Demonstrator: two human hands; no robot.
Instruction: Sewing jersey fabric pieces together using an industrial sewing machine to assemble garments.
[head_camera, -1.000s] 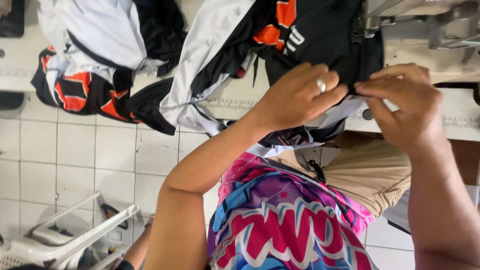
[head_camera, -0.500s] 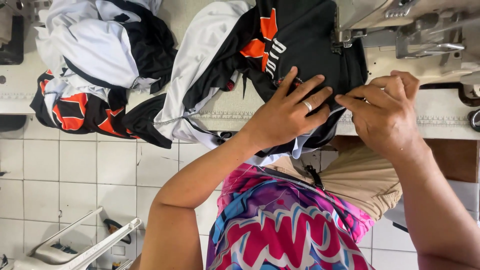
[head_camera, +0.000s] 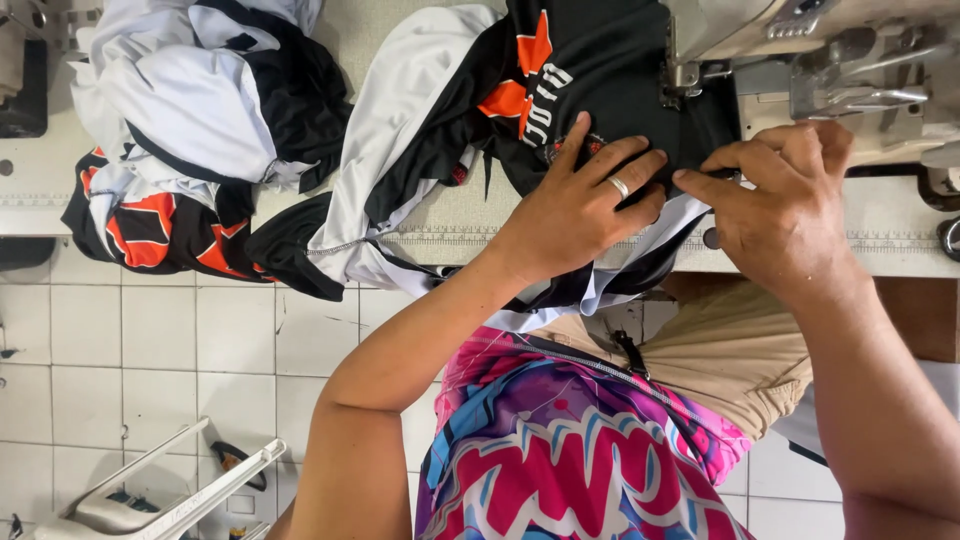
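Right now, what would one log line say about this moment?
left hand: flat on black garment | right hand: pinching garment edge | sewing machine: above the garment | pile of garments: left on table

Garment sewing workshop, industrial sewing machine (head_camera: 800, 50), heaped sports jerseys (head_camera: 190, 130) on worktable (head_camera: 450, 220), tiled floor (head_camera: 150, 340)

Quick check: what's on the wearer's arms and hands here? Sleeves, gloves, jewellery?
Both forearms are bare, with no sleeves in view, and both hands are bare, without gloves. The left hand wears one plain silver-coloured ring on a finger. The right hand shows no ring. No watch or wristband shows on either wrist.
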